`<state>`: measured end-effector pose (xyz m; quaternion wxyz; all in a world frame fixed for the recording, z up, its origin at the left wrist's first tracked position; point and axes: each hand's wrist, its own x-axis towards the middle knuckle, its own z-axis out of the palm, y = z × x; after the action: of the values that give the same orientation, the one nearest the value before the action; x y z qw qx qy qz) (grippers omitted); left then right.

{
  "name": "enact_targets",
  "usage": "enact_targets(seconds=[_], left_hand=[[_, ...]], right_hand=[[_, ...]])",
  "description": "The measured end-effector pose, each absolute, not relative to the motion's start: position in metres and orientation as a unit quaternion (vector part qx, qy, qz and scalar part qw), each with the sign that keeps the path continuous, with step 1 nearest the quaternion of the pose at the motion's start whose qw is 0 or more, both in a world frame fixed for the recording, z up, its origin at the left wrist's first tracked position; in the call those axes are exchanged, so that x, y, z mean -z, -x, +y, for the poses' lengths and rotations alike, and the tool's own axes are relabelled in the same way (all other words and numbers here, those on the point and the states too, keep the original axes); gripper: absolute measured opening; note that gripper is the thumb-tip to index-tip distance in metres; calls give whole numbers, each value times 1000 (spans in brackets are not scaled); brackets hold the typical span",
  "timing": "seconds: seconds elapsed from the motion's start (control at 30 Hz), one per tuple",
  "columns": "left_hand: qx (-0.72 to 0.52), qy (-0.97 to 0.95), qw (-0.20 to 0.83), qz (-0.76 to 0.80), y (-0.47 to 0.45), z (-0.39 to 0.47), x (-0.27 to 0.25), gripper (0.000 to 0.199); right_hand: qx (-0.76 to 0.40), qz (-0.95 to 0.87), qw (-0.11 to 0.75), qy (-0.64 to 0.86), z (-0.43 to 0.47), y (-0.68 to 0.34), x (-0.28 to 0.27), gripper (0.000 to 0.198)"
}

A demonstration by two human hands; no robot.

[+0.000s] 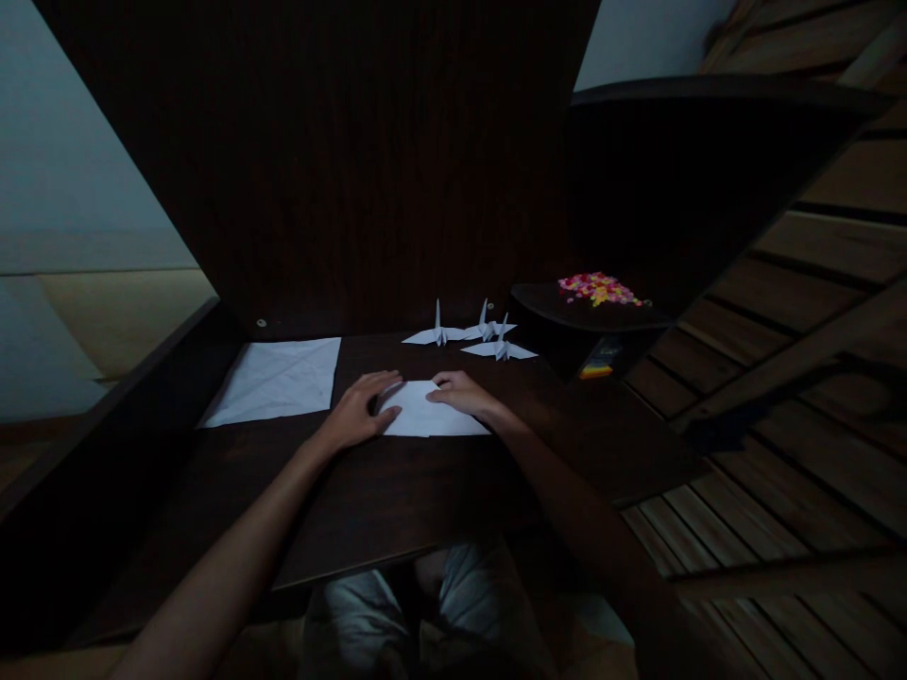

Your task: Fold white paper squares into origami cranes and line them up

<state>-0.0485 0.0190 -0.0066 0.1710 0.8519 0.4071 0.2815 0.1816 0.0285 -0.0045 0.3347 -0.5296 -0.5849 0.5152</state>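
A white folded sheet of paper (418, 411) lies on the dark tabletop in front of me. My left hand (361, 408) holds its left side, with the thumb on the paper and the curved fingers at the far left corner. On the sheet's upper right part, my right hand (462, 392) has its thumb pressed down, the other fingers bent near the far edge. Just beyond stand three white paper cranes: a left one (439, 334), a back one (487, 329) and a front right one (502, 349).
A creased white sheet (280, 378) lies flat to the left on the dark desk (397, 510). A small corner shelf (542, 300) at the right carries a heap of pink and yellow bits (601, 288). A tall dark panel (354, 170) rises behind.
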Motion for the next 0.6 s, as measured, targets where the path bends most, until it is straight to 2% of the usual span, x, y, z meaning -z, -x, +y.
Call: enact_targets(seconds=[0.13, 0.27, 0.37, 0.47, 0.6], left_hand=[[-131, -906, 83, 394, 42, 17, 11, 44], [-103, -891, 39, 441, 47, 20, 12, 47], [-108, -870, 4, 480, 52, 21, 11, 46], [-124, -860, -8, 496, 53, 22, 9, 43], [-154, -858, 18, 490, 53, 21, 8, 41]], right_hand=[[-457, -589, 380, 548, 34, -187, 7, 26], [-388, -571, 466, 554, 43, -197, 8, 9], [-311, -562, 529, 555, 47, -204, 7, 10], [-283, -577, 518, 565, 45, -204, 8, 12], [-282, -623, 450, 574, 40, -196, 12, 9]])
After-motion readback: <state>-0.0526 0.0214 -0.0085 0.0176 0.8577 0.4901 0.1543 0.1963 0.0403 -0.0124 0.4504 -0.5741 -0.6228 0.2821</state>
